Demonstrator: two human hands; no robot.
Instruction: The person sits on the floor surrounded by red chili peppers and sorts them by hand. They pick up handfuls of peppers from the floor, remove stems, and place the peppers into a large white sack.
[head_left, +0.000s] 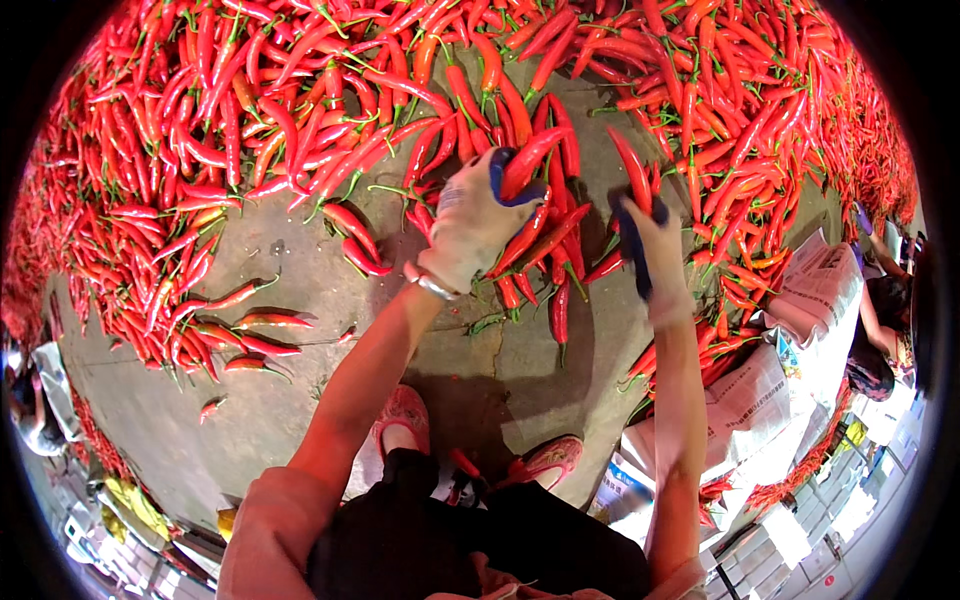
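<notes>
My left hand (476, 217), in a pale work glove with a dark blue palm, grips a plump red chili pepper (534, 156) above a loose heap. To its right, my right hand (654, 247), gloved alike and slightly blurred, has its thumb and fingers around another red chili pepper (628, 159) that points up and away. Beneath and between the hands lie several red chilies (556, 241) with green stems on the concrete floor (300, 420). My left palm is hidden by the glove's back.
Large piles of red chilies spread at the left (150, 150) and right (750, 150). Newspaper-lined box or sack (750, 397) stands by my right arm. My pink shoes (405, 420) are below. Another person (881, 322) sits at the far right; one more (34, 409) appears at the left rim.
</notes>
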